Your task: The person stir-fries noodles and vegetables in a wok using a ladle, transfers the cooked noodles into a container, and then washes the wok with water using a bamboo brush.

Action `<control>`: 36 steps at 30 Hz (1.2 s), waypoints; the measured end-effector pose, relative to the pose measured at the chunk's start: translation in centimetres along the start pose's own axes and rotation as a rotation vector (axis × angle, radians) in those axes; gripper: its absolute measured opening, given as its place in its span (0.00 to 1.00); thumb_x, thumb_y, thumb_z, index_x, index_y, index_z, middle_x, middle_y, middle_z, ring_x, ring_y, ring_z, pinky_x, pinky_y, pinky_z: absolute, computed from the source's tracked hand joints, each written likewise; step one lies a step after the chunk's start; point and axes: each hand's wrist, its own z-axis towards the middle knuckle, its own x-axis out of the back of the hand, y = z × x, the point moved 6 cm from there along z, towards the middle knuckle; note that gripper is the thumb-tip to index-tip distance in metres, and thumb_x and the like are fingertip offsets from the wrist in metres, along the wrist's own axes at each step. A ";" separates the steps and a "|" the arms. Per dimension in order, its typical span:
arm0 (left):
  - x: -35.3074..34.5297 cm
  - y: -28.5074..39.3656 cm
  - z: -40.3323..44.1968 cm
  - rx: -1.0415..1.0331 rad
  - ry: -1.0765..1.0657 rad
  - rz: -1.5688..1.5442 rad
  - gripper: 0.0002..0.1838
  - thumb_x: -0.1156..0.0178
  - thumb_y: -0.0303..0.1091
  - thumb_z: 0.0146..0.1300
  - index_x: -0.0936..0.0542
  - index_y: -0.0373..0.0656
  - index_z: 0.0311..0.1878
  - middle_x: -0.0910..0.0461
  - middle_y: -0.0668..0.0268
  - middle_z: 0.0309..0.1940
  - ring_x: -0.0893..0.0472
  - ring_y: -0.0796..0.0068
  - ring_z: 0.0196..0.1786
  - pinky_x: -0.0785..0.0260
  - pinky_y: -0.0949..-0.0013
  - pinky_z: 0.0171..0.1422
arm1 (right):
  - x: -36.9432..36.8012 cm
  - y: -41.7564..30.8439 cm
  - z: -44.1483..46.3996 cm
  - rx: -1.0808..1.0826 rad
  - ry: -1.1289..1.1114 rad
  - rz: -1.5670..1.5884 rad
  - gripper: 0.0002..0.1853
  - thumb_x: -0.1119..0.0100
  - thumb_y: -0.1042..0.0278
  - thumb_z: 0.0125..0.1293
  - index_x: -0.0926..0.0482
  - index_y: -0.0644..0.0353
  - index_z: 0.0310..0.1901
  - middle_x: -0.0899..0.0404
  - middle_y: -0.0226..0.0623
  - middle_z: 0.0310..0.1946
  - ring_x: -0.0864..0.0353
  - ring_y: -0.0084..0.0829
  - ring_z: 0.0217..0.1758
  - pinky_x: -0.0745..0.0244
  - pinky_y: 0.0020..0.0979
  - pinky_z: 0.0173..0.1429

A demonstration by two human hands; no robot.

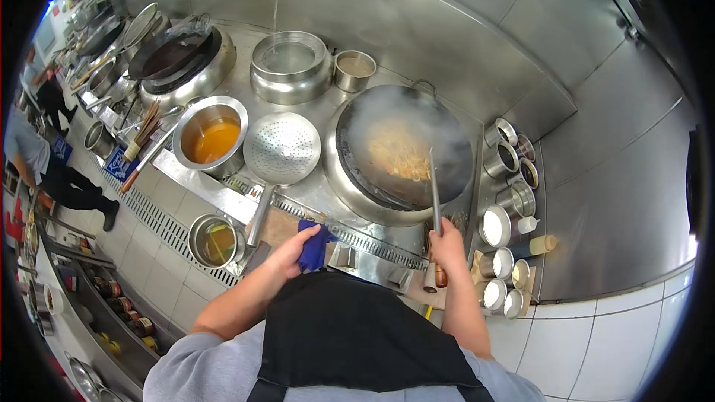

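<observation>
Steam rises from a large black wok point(450, 171) on the burner in front of me, where a heap of light brown, shredded-looking food point(398, 150) lies. My right hand point(447, 247) is wrapped around a long-handled metal wok tool point(436, 197). The tool's shaft reaches over the wok's right side, and I cannot make out the shape of its head. In my left hand point(295, 250) is a bunched blue cloth point(316, 246), gripped near the front edge of the stove, apart from the wok. A perforated strainer point(281, 147) rests left of the wok, its handle pointing toward me.
A pot of orange liquid point(238, 117) stands left of the strainer. Below it hangs a smaller pot point(196, 242) holding liquid. Several seasoning containers point(494, 226) line the right side. Behind the strainer sits a round steel pot point(290, 88). Two people point(56, 167) stand far left.
</observation>
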 end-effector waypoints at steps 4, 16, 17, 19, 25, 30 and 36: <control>2.3 -0.4 0.1 -0.009 -0.058 0.003 0.23 0.41 0.53 0.66 0.23 0.41 0.51 0.20 0.65 0.32 0.20 0.74 0.29 0.24 0.68 0.32 | 1.7 1.2 3.6 0.062 0.130 0.024 0.20 0.45 0.71 0.64 0.26 0.69 0.57 0.20 0.44 0.26 0.21 0.33 0.21 0.26 0.36 0.31; 5.2 0.1 -3.7 -0.014 -0.048 -0.063 0.24 0.34 0.47 0.63 0.25 0.39 0.52 0.20 0.59 0.35 0.16 0.66 0.37 0.20 0.63 0.37 | -1.0 -1.9 5.3 0.285 0.048 -0.223 0.23 0.43 0.70 0.64 0.28 0.61 0.62 0.19 0.53 0.34 0.17 0.51 0.41 0.23 0.43 0.48; 5.3 0.3 -4.2 -0.017 -0.096 -0.071 0.23 0.34 0.46 0.63 0.26 0.40 0.53 0.20 0.58 0.37 0.16 0.65 0.39 0.20 0.62 0.38 | -0.7 -2.2 4.5 0.207 0.015 -0.298 0.25 0.42 0.69 0.64 0.29 0.62 0.63 0.21 0.55 0.40 0.20 0.54 0.46 0.25 0.45 0.52; 6.4 0.3 -4.6 -0.075 -0.094 -0.083 0.23 0.34 0.46 0.63 0.26 0.40 0.53 0.20 0.58 0.38 0.16 0.65 0.40 0.20 0.61 0.39 | -0.2 -3.5 3.0 0.139 -0.026 -0.374 0.27 0.41 0.69 0.63 0.31 0.62 0.64 0.23 0.57 0.46 0.22 0.58 0.52 0.26 0.47 0.55; 8.1 0.3 -6.4 -0.163 -0.075 -0.103 0.25 0.37 0.48 0.65 0.28 0.40 0.55 0.20 0.60 0.41 0.17 0.65 0.44 0.22 0.60 0.46 | 1.5 -11.1 -2.1 0.385 0.273 -0.244 0.25 0.38 0.71 0.61 0.28 0.64 0.61 0.29 0.51 0.51 0.28 0.51 0.55 0.32 0.43 0.61; 8.4 -1.0 -7.0 -0.285 0.088 -0.055 0.28 0.34 0.54 0.61 0.26 0.43 0.56 0.22 0.67 0.38 0.23 0.76 0.37 0.27 0.67 0.39 | -4.3 -15.9 -6.0 0.710 -0.106 0.053 0.22 0.40 0.65 0.64 0.26 0.57 0.60 0.26 0.47 0.51 0.26 0.48 0.54 0.29 0.40 0.59; 7.3 -4.4 -10.1 -0.448 0.308 -0.151 0.29 0.38 0.64 0.60 0.21 0.47 0.51 0.25 0.71 0.28 0.29 0.80 0.25 0.39 0.74 0.24 | -11.3 -11.2 -12.3 0.926 -0.898 -0.114 0.21 0.42 0.60 0.66 0.24 0.58 0.59 0.20 0.48 0.40 0.21 0.48 0.44 0.25 0.41 0.51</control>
